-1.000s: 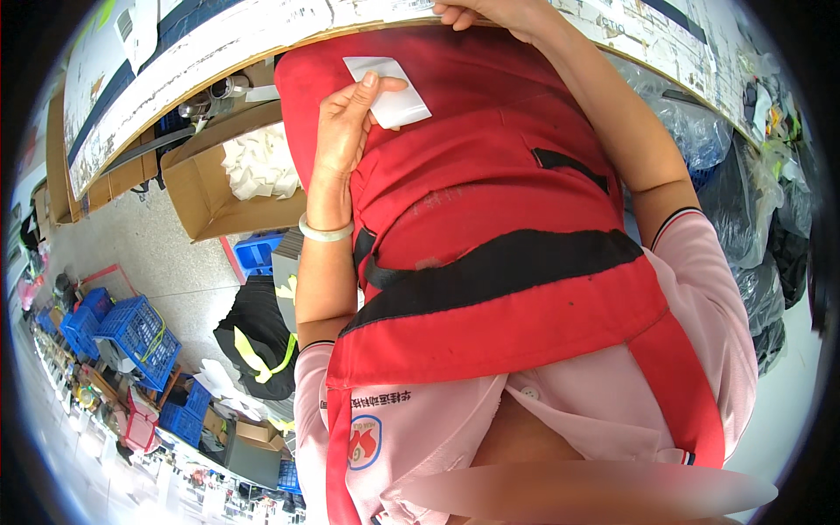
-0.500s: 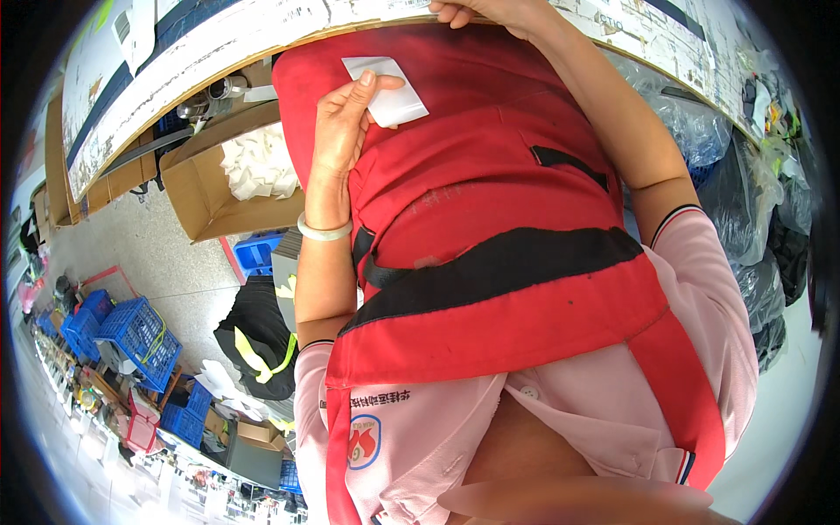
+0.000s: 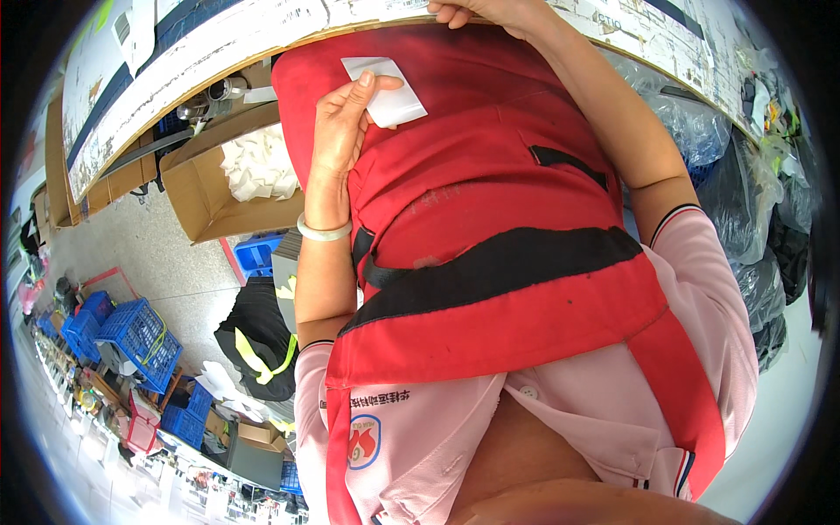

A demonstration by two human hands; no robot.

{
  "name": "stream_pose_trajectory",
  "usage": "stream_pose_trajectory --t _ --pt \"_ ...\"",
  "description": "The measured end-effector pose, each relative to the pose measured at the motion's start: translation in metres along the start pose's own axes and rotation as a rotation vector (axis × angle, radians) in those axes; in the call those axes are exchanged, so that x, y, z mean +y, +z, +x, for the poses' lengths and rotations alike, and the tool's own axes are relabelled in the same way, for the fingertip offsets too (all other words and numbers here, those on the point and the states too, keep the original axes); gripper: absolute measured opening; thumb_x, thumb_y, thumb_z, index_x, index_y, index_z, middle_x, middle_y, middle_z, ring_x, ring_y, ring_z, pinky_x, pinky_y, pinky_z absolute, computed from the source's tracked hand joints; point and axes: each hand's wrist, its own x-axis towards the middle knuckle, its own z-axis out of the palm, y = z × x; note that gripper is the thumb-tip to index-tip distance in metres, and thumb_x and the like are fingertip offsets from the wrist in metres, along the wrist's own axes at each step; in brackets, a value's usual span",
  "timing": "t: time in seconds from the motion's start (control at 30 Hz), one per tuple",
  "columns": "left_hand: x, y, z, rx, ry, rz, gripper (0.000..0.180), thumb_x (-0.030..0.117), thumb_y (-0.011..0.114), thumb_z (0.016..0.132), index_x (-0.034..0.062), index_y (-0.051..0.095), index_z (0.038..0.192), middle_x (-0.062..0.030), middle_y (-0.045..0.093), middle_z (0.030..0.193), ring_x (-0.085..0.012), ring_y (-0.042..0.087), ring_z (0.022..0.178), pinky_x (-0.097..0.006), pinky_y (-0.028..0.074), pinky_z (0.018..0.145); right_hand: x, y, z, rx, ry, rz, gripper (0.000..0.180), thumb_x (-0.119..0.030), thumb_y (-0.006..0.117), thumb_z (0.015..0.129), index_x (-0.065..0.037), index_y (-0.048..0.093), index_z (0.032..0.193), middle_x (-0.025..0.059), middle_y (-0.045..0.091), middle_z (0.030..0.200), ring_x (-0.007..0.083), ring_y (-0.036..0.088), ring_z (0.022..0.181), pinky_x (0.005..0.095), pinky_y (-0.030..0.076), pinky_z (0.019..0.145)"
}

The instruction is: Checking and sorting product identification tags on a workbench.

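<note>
My left hand (image 3: 343,114) pinches a small white sheet (image 3: 401,105), like a paper slip or label, between thumb and fingers. It is held over the lap of my red apron (image 3: 490,131), just short of the table edge. At the top of the view my right hand (image 3: 499,10) rests by the edge of the white, scuffed table (image 3: 289,24). Its fingertips are curled, and the upper part of the hand is cut off by the picture's border. Whatever those fingers may hold is out of sight.
Left of my lap stands an open cardboard box (image 3: 194,197) with white crumpled pieces (image 3: 260,164). Blue plastic crates (image 3: 140,337) sit on the floor farther left, and a black cloth bundle (image 3: 254,328) lies near my left elbow. Clear plastic bags (image 3: 744,206) are piled at the right.
</note>
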Motion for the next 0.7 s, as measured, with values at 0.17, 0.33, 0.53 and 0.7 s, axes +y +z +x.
stream_pose_trajectory --t 0.17,0.33,0.53,0.7 --pt "0.002 0.001 0.000 0.000 -0.005 0.008 0.040 0.030 0.051 0.098 -0.0079 0.066 0.098 -0.0131 0.066 0.083 -0.0165 0.063 0.069 -0.027 0.052 0.061 -0.002 0.002 -0.001 0.005 -0.035 -0.040 0.015 -0.009 0.061 0.085 0.006 0.064 0.084 0.0131 0.066 0.072 0.0165 0.064 0.057 0.0247 0.052 0.050" --pt "0.001 -0.001 0.001 0.001 -0.009 0.004 0.040 0.030 0.051 0.097 -0.0076 0.066 0.098 -0.0127 0.066 0.083 -0.0164 0.063 0.069 -0.027 0.052 0.061 -0.005 0.003 -0.001 -0.003 -0.055 -0.103 0.015 -0.009 0.060 0.086 0.006 0.063 0.084 0.0126 0.066 0.071 0.0163 0.063 0.057 0.0245 0.052 0.050" --pt "-0.001 -0.002 0.000 -0.005 -0.012 -0.011 0.036 0.026 0.053 0.097 -0.0072 0.066 0.099 -0.0122 0.067 0.084 -0.0161 0.063 0.069 -0.026 0.051 0.061 -0.014 0.000 -0.020 -0.036 -0.075 0.078 0.015 -0.010 0.059 0.089 0.005 0.062 0.088 0.0094 0.064 0.071 0.0135 0.061 0.058 0.0225 0.050 0.050" --pt "0.000 0.002 -0.002 0.043 -0.009 -0.009 0.031 0.022 0.056 0.095 -0.0071 0.066 0.099 -0.0119 0.067 0.084 -0.0160 0.063 0.069 -0.026 0.052 0.060 -0.010 0.002 -0.035 -0.122 -0.096 0.065 0.013 -0.011 0.061 0.089 0.002 0.063 0.090 0.0067 0.063 0.072 0.0117 0.060 0.059 0.0223 0.049 0.051"
